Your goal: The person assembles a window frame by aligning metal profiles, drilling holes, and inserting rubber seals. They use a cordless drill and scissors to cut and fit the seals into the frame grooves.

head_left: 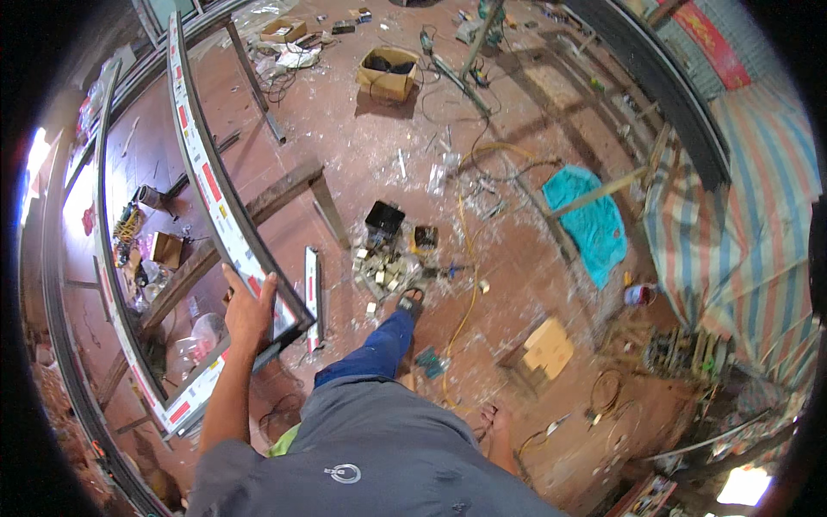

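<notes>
Head camera shows me the long frame (203,170) lying across a wooden trestle (282,189), its near end gripped by the left hand (248,308). I see the right hand (496,419) hanging low, fingers loosely parted; a cardboard box (384,84) sits farther off.

Room inside white frame (207,177); wooden beam (184,283) crosses below.

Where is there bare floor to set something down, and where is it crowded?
Fairly open floor lies between the yellow cable and the teal sheet, though specked with dust. Another patch lies between the open cardboard box and the wooden trestle. Crowded: loose pieces by the black bin; clutter seen through the frame in the left hand.
</notes>
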`<act>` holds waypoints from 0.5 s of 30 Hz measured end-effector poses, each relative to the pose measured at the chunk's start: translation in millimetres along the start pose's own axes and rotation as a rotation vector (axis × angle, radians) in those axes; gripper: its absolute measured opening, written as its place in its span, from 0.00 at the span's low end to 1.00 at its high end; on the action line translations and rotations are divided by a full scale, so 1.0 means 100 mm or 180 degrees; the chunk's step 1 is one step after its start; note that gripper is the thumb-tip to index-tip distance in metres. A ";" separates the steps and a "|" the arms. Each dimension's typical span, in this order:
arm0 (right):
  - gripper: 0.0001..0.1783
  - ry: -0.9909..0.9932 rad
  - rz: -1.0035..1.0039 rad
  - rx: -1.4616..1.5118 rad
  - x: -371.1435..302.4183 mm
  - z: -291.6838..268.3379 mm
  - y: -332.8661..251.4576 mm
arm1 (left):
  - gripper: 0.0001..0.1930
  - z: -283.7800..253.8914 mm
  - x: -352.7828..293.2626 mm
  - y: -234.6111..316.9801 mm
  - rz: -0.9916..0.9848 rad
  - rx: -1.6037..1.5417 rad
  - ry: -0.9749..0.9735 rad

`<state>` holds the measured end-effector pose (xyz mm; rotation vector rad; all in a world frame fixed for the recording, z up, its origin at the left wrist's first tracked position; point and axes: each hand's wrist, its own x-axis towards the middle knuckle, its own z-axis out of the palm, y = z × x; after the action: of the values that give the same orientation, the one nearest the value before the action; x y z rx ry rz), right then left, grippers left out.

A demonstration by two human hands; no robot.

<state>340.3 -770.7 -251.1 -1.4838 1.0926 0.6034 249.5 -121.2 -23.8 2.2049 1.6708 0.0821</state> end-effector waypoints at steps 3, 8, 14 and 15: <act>0.15 -0.0955 -0.0090 0.0396 0.62 -0.53 -0.41 | 0.59 -0.03 0.37 0.50 -0.0267 -0.0045 -0.0001; 0.15 -0.0612 -0.0763 -0.1595 -0.21 0.54 -2.05 | 0.52 0.10 0.95 0.73 -0.0418 0.0336 0.0850; 0.14 -0.0646 -0.0427 -0.1253 0.65 1.16 -3.47 | 0.47 -0.05 0.98 0.90 -0.0632 0.0022 0.0774; 0.13 -0.0646 -0.0481 -0.1344 0.75 1.38 -3.68 | 0.47 -0.02 0.99 0.88 -0.0629 -0.0020 0.0822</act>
<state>723.8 -688.4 -171.6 -1.8013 0.7140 0.8947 358.5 -47.8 -10.7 2.0828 2.0136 0.3314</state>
